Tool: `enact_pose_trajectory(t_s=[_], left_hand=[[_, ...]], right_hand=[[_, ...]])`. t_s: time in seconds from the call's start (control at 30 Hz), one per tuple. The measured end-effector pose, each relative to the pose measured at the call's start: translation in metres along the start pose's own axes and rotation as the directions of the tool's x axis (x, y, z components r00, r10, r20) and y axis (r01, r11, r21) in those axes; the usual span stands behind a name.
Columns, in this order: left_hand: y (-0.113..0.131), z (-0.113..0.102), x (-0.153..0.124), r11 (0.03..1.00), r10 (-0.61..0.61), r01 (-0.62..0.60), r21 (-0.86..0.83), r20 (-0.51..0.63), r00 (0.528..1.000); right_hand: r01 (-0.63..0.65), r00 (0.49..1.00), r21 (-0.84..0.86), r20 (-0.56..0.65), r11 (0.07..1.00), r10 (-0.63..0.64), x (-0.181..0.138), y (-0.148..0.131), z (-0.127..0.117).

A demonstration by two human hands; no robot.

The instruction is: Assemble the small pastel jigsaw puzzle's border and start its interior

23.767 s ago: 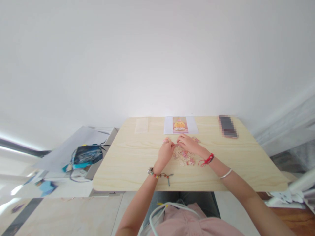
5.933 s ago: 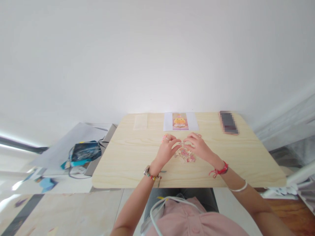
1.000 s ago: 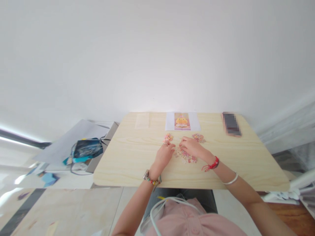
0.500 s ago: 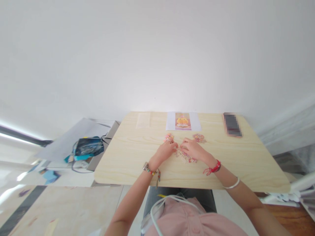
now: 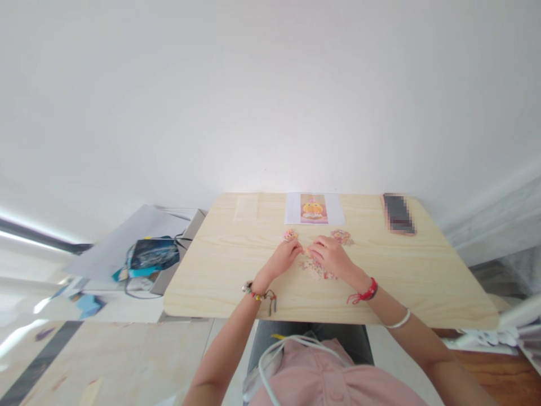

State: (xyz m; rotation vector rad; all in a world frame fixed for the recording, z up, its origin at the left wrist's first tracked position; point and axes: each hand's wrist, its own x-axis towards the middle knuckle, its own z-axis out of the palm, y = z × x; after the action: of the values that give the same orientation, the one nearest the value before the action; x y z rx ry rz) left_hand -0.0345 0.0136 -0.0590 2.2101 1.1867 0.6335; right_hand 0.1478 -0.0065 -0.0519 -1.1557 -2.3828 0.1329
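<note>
Small pink, cream and yellow pieces that look like jigsaw puzzle pieces lie in three heaps on the table. The loosest heap, the middle pieces (image 5: 320, 271), spreads below and between my hands. My left hand (image 5: 286, 257) is at its left edge, thumb and fingers pinched together; what they hold, if anything, is hidden. Right above it is the left heap (image 5: 290, 234). My right hand (image 5: 332, 258) curls over the top of the middle heap, fingers pressed together and tips pointing left, with their contents not visible. Just beyond it sits the right heap (image 5: 341, 237).
A white sheet with a printed yellow chick picture (image 5: 313, 209) lies at the table's back, beside a pale translucent sheet (image 5: 246, 207). A phone (image 5: 399, 214) rests at the back right. Left of the wooden table (image 5: 220, 270) are a dark blue bag (image 5: 154, 254) and a box.
My right hand has shifted slightly left and its fingers have come closer together. My left hand has barely moved, its fingers a little more curled.
</note>
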Motion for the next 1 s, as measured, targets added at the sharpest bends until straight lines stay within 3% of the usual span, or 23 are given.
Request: enact_pose_trajectory(t_s=[0.1, 0.23, 0.47, 0.7, 1.0], left_hand=[[0.006, -0.004, -0.001, 0.999, 0.001, 0.000, -0.040, 0.017, 1.000], [0.012, -0.003, -0.004, 0.999, 0.022, -0.023, -0.030, -0.042, 0.999], [0.026, 0.007, -0.002, 0.977, 0.140, -0.131, 0.170, -0.042, 0.989], [0.054, 0.031, 0.030, 0.918, 0.142, -0.165, 0.360, 0.090, 0.986], [0.070, 0.059, 0.078, 0.898, 0.087, -0.139, 0.418, 0.141, 0.986]], right_hand=[[0.024, 0.999, 0.010, -0.022, 1.000, -0.024, -0.002, 0.001, -0.002], [0.004, 0.998, 0.077, -0.066, 0.997, 0.001, -0.007, 0.005, -0.004], [-0.066, 0.990, 0.151, -0.114, 0.986, 0.084, -0.027, 0.015, -0.004], [-0.149, 0.981, 0.117, -0.103, 0.982, 0.162, -0.050, 0.046, -0.017], [-0.272, 0.960, 0.008, -0.060, 0.962, 0.272, -0.053, 0.090, -0.032]])
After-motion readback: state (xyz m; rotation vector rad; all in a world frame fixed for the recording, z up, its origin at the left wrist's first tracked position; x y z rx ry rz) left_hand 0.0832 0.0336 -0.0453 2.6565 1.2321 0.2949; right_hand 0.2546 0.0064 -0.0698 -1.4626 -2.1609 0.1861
